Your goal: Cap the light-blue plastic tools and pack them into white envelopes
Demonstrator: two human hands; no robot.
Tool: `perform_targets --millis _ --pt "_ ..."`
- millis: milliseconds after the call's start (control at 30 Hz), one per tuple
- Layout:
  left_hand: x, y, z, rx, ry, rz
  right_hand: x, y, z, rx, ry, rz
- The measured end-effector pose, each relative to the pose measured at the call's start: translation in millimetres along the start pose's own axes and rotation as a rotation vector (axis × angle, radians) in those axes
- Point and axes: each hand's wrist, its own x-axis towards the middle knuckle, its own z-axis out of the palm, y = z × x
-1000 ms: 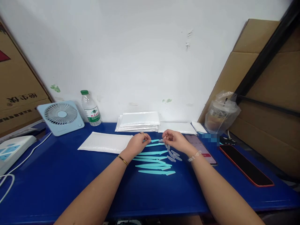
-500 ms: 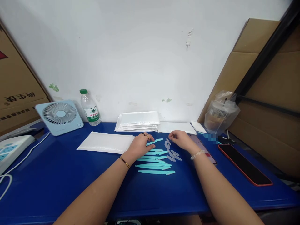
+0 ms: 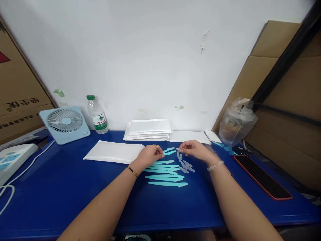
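My left hand [image 3: 149, 156] pinches a turquoise eyebrow razor [image 3: 170, 152] by its handle, its blade end pointing right. Just behind it is another turquoise razor [image 3: 170, 148], partly hidden by my fingers. Several more eyebrow razors [image 3: 163, 177] lie side by side on the blue table, nearer to me. Beside their blade ends is a loose cluster of translucent blade caps [image 3: 184, 164]. My right hand [image 3: 193, 149] has thumb and fingers closed at the far end of this cluster, on a translucent cap [image 3: 178, 149].
A white bubble mailer [image 3: 112, 152] lies left of my left hand. More mailers [image 3: 149, 127] are stacked against the wall. A blue fan [image 3: 65, 124], a water bottle [image 3: 97, 115] and a power strip [image 3: 17, 160] stand left. On the right are a phone [image 3: 262, 177] and a bagged drink cup [image 3: 235, 122].
My left fingers have closed together around the razor, and two razors now show beside them. My right hand has shifted slightly left and pinches a cap.
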Motion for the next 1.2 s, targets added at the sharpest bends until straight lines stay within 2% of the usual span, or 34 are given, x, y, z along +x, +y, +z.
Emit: perform_targets --millis 100,300,433,733,933,1033,1133,1200 --pt "0 -2 -2 -0.021 0.002 0.004 -3 -6 0 0.033 0.004 -0.027" --pt "1 -2 -2 -0.036 0.031 0.0 -1 -10 5 0.16 0.202 -0.057" --pt "1 -2 -3 -0.044 0.042 -0.001 4 -10 14 0.26 0.253 -0.018" --pt "-1 -1 -5 -0.036 0.04 0.006 7 -8 19 0.222 0.238 -0.041" --pt "1 2 -2 -0.1 0.043 0.015 7 -17 38 0.276 0.103 -0.051" --pt "1 2 0 -0.06 0.032 -0.002 8 -15 36 0.152 0.113 -0.045" --pt "-1 -1 0 0.066 0.045 0.009 5 -8 21 -0.171 0.234 -0.029" --pt "-2 -4 0 0.148 0.055 0.042 2 -4 10 -0.337 0.241 -0.041"
